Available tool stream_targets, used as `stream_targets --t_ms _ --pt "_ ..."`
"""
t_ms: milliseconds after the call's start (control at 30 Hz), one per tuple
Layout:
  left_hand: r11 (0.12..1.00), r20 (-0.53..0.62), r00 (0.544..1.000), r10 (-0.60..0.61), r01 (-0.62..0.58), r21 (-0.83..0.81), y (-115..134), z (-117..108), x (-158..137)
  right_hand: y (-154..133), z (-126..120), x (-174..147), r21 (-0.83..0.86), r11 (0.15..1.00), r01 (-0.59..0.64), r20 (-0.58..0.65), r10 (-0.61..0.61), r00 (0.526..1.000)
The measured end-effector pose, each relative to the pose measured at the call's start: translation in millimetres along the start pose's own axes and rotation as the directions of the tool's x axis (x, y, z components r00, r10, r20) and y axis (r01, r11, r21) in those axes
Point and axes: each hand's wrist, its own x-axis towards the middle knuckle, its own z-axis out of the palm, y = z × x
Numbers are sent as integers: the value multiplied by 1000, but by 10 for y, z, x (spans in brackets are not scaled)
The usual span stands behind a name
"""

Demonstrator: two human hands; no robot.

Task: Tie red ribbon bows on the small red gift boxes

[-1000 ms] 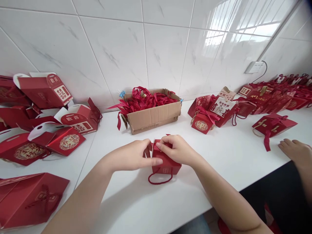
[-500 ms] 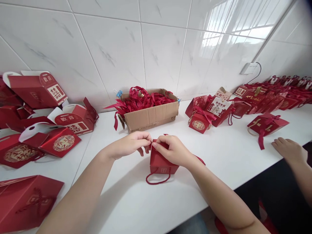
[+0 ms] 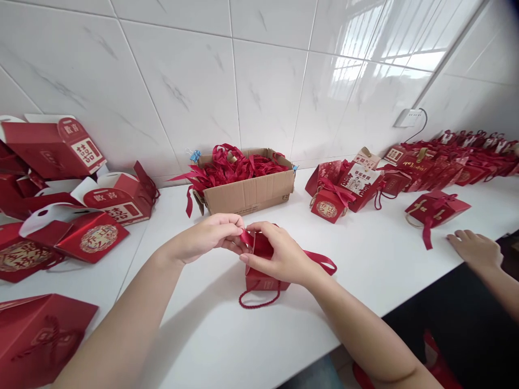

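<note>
A small red gift box [image 3: 265, 280] with a twisted rope handle [image 3: 259, 306] sits on the white table in front of me. At its left top edge, my left hand [image 3: 221, 235] pinches a red ribbon [image 3: 245, 236]. My right hand [image 3: 275, 253] is curved over the box from the right, thumb and fingers gripping its top edge. More ribbon [image 3: 322, 259] loops out on the box's right side, behind my right wrist. My right hand covers much of the box top.
A cardboard box [image 3: 249, 197] full of red ribbons stands against the tiled wall. Red gift boxes [image 3: 103, 237] are piled at left; others [image 3: 328, 208] stand at right, one ribboned box [image 3: 438, 208] apart. Another person's hand [image 3: 476, 248] rests on the table's right edge.
My left hand has drawn a short length of ribbon out at the box's left edge. My right hand has spread wider over the top. The ribbon loop at right shows more.
</note>
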Motion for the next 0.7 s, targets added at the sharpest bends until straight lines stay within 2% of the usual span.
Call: stream_targets --t_ms 167,333,500,633,700 --pt "999 -32 999 -9 8 -46 -26 -84 28 -13 -40 -12 -26 1000 -3 23 4 1000" --pt "990 -161 982 98 -112 -84 84 -257 -123 -18 -51 -20 -79 996 -30 31 32 999" --pt "953 -347 902 257 -296 -63 237 -406 -359 -15 -28 -39 -89 995 -47 53 52 997" --pt "940 -468 842 270 -335 -60 285 -448 -447 7 -47 -59 -117 992 -44 85 55 995" --pt "923 -555 788 266 -375 -89 298 -490 -481 21 -60 -65 -158 987 -27 120 47 992"
